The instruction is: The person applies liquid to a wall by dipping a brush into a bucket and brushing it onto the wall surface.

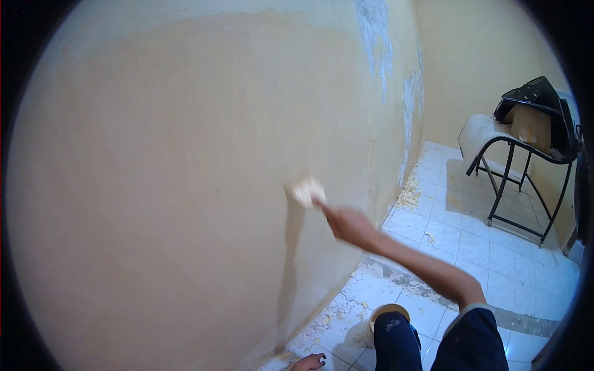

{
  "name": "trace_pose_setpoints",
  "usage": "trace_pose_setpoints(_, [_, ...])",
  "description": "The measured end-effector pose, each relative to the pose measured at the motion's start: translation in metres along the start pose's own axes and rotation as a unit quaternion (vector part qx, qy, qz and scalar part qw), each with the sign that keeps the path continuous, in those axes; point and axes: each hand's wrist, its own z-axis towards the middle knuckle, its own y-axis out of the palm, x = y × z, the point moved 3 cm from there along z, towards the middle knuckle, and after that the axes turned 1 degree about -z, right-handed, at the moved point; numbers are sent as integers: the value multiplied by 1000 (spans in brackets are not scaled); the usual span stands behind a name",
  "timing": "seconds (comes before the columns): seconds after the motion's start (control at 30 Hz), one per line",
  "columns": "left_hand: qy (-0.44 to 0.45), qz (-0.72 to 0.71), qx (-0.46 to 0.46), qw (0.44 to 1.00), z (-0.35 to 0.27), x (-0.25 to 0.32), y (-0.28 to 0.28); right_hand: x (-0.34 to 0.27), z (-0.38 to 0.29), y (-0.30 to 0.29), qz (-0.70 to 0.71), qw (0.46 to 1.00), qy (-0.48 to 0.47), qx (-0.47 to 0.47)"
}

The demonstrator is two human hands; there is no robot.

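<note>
My right hand (350, 227) grips a wide paintbrush (306, 190), blurred by motion, with its bristles at the beige wall (185, 139). A shadow of the brush and arm falls down the wall below it. Low in the picture, my left hand (310, 361) is near the foot of the wall with its fingers curled; nothing shows in it. A bucket (392, 308) stands on the floor, partly hidden behind my knee in dark trousers. The wall is darker over a broad area, paler along its top edge.
A black-framed chair (508, 185) at the right carries a black object (533, 97). Paint flakes (408, 192) lie on the white tiled floor (450, 232) along the wall. Bare bluish patches (373, 32) show on the wall at the upper right.
</note>
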Motion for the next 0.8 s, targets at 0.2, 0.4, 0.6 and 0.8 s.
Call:
trace_pose_setpoints(0.2, [-38,38,-19,998,4,-5,1,-33,-52,1,45,995,-52,-73])
trace_pose_setpoints(0.4, [18,24,12,999,4,16,2,-106,118,-209,63,917,-172,354])
trace_pose_setpoints(0.6, [10,9,13,1000,-8,14,-3,-101,107,-123,51,970,-102,213])
trace_pose_setpoints(0.8, [-12,13,-13,1000,-6,4,-5,-67,-39,-36,38,990,-24,-131])
